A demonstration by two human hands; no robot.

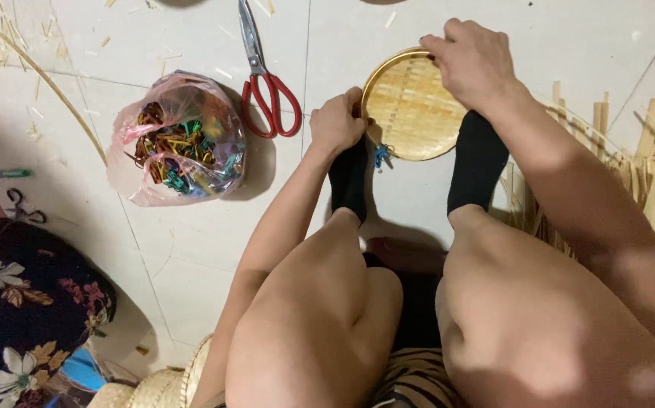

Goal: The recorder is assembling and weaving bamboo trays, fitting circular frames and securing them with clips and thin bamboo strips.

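A small round woven bamboo tray (410, 109) lies on the tiled floor in front of my feet in black socks. My left hand (336, 121) grips its left rim. My right hand (472, 62) holds the top right rim with fingers curled over the edge. A blue clip (381, 156) is pinned on the tray's lower left rim, just below my left hand.
Red-handled scissors (265, 79) lie left of the tray. A clear plastic bag of coloured clips (180, 143) sits further left. Bamboo strips (648, 170) are piled at right. A floral cloth (21, 317) and woven items (161, 381) lie at lower left.
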